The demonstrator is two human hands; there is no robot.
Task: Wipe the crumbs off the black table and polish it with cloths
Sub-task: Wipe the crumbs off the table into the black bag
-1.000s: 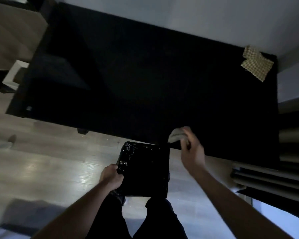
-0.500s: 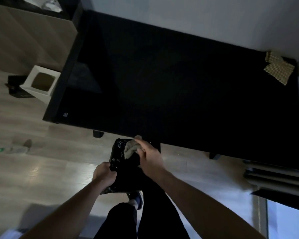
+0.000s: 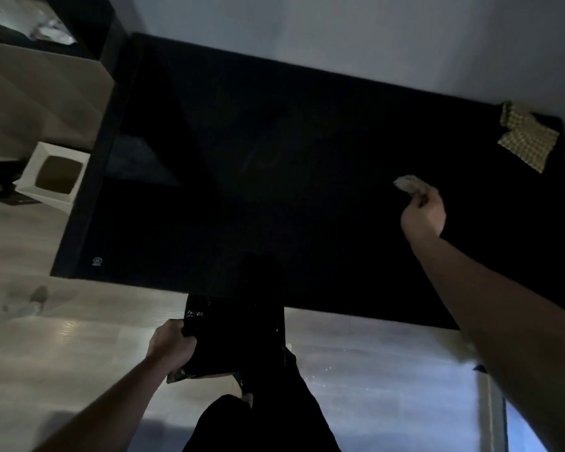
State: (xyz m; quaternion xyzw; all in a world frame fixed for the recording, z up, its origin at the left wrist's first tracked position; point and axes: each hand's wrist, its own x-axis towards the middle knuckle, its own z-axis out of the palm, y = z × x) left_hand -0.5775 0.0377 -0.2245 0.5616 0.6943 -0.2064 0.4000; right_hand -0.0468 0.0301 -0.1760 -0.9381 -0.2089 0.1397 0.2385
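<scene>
The table [image 3: 274, 177] is glossy black, with a small pale round mark [image 3: 97, 261] near its 8 o'clock corner. At its 2 o'clock corner lies a cloth [image 3: 526, 138] checked in tan and cream, while the crumpled cloth [image 3: 409, 184] toward 3 o'clock is pale grey-beige. The bag [image 3: 232, 334] at 6 o'clock is shiny black, the box [image 3: 51, 176] at 9 o'clock white with a brown inside, and the floor [image 3: 79, 337] pale wood-grain.
</scene>
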